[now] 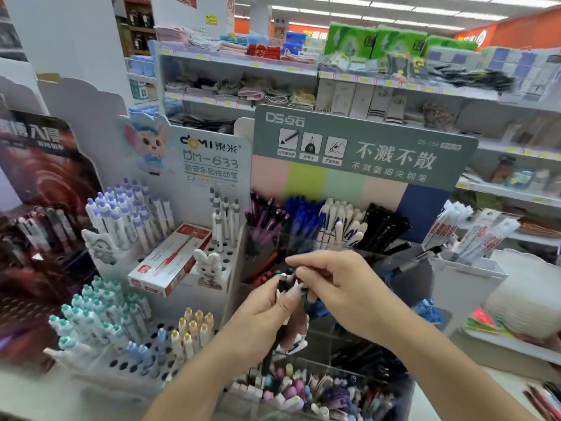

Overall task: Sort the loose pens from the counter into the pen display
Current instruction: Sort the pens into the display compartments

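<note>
My left hand (267,314) grips a small bunch of pens (283,284), dark ones with pale ends, held upright at mid-frame. My right hand (331,284) reaches in from the right and pinches the top of one pen in that bunch. Both hands hover in front of the green-headed pen display (361,147), whose clear compartments hold purple, blue, white and black pens (306,217). Below my hands a clear bin (318,390) holds several mixed loose pens. The lower ends of the held pens are hidden behind my left hand.
A white peg-hole display (209,153) stands to the left with purple, teal, yellow and grey pens and a red-and-white pen box (170,259). A dark display (39,177) sits at far left. White packets (473,235) and shelves (394,83) fill the right and back.
</note>
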